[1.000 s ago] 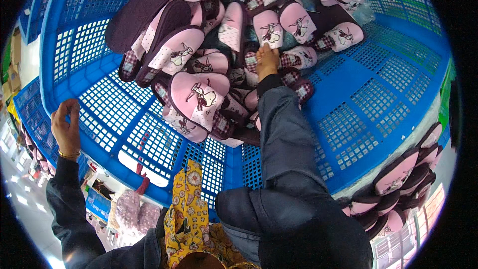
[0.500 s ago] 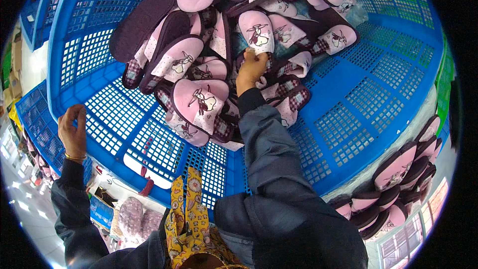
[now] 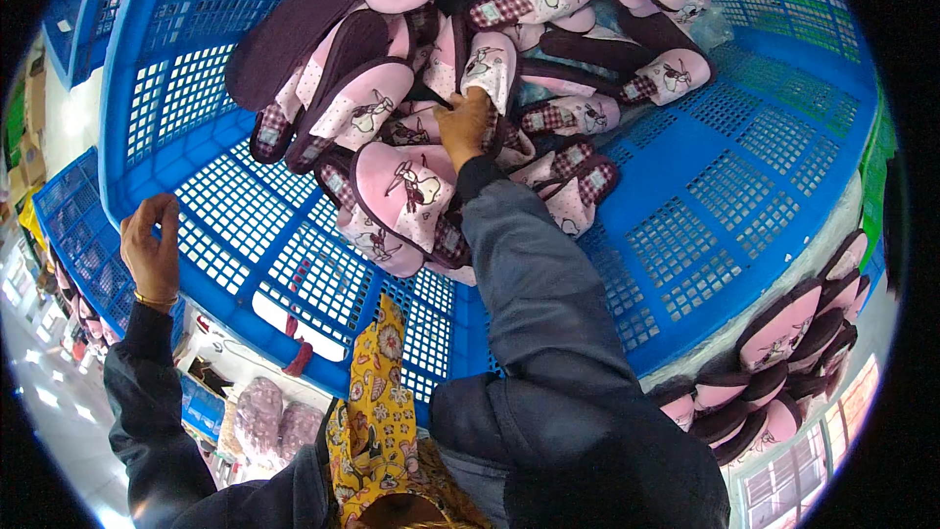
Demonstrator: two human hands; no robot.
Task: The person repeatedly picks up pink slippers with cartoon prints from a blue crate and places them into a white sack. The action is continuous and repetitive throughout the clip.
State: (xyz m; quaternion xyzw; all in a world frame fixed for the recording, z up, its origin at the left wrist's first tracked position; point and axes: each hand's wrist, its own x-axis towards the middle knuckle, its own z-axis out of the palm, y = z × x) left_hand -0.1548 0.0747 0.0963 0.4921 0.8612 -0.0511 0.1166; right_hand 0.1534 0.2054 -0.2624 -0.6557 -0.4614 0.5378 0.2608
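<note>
Inside a big blue plastic basket point(image 3: 676, 167) lies a jumbled pile of pink slippers with dark soles, checked linings and a cartoon dog print. My right hand point(image 3: 464, 127) reaches into the middle of the pile, closed on the heel end of a slipper point(image 3: 488, 67) whose printed toe points away from me. Just left of that hand rests a larger pink slipper point(image 3: 403, 181). My left hand point(image 3: 151, 250) hovers by the basket's left rim, fingers curled in, with nothing visible in them.
More pink slippers point(image 3: 783, 333) are stacked outside the basket at the right. Plastic-wrapped bundles point(image 3: 259, 416) lie at the lower left. Another blue basket point(image 3: 83, 225) stands to the left. A red cord point(image 3: 298, 358) hangs at the near handle opening.
My right hand has shifted slightly left and nearer, and the slipper it grips has tilted. Slippers around it have shifted; one with a checked lining now shows behind. My left hand has barely moved.
</note>
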